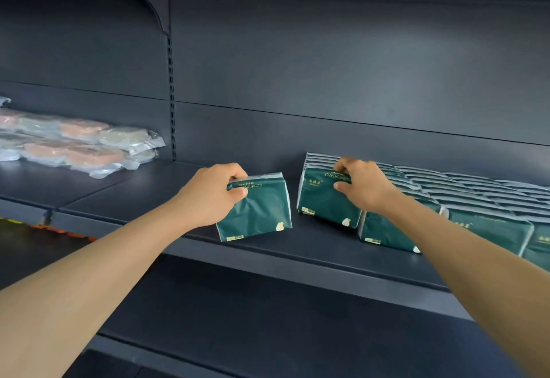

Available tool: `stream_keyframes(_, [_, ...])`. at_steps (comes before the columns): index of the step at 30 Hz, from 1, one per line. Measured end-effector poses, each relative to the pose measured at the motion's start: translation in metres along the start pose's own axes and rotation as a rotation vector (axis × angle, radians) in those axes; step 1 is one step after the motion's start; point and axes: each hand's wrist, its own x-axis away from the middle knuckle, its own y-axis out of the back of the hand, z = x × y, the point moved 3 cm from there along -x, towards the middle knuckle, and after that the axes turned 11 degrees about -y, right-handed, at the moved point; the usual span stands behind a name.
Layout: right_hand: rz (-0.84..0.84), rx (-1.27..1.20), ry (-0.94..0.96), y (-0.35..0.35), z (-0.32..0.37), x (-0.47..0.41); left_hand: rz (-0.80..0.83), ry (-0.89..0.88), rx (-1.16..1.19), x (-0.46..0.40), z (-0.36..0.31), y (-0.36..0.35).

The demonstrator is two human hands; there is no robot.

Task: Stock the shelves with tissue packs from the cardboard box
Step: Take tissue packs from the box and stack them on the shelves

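My left hand (212, 191) grips the top of a dark green tissue pack (259, 209) that stands upright near the front of the dark shelf (148, 193). To its right, my right hand (361, 185) pinches the top of the front green tissue pack (323, 203) of a row standing front to back. More rows of green tissue packs (476, 199) fill the shelf to the right. A gap separates the left pack from the row. The cardboard box is out of view.
Clear bags with pink and pale contents (74, 142) lie stacked at the far left of the same shelf level. A slotted upright (171, 95) divides the shelf bays. A lower shelf board (268, 318) juts out beneath my arms.
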Motion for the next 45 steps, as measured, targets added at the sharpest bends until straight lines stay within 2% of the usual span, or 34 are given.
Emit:
stream_keyframes(6, [-0.102, 0.165, 0.080, -0.012, -0.003, -0.006, 0.003, 0.007, 0.009, -0.005, 0.006, -0.006])
stream_keyframes(11, [-0.116, 0.309, 0.039, -0.015, -0.005, -0.005, -0.007, -0.012, 0.027, -0.007, 0.004, -0.009])
stream_keyframes(14, [-0.095, 0.251, 0.020, -0.006, -0.007, -0.001, -0.010, -0.037, 0.064, -0.011, -0.003, -0.013])
stream_keyframes(18, [-0.131, -0.026, -0.011, 0.024, -0.021, 0.005, 0.001, -0.096, 0.108, -0.026, -0.023, -0.025])
stream_keyframes(21, [-0.142, -0.093, -0.043, 0.043, -0.036, 0.013, 0.027, -0.136, 0.093, -0.044, -0.041, -0.043])
stream_keyframes(25, [-0.114, -0.030, -0.046, 0.048, -0.051, 0.024, 0.027, -0.198, 0.036, -0.068, -0.062, -0.072])
stream_keyframes(28, [-0.109, -0.022, -0.046, 0.045, -0.060, 0.029, -0.005, -0.174, -0.013, -0.079, -0.068, -0.092])
stream_keyframes(34, [-0.080, -0.059, -0.044, 0.037, -0.071, 0.034, -0.126, -0.151, 0.034, -0.065, -0.058, -0.117])
stream_keyframes(39, [-0.018, -0.063, -0.027, 0.034, -0.073, 0.037, -0.032, -0.098, 0.008, -0.060, -0.053, -0.123])
stream_keyframes(42, [0.052, -0.011, -0.027, 0.027, -0.074, 0.039, -0.038, -0.065, -0.005, -0.063, -0.053, -0.122])
stream_keyframes(45, [0.037, 0.077, -0.034, 0.020, -0.075, 0.040, -0.058, -0.068, -0.018, -0.064, -0.055, -0.123])
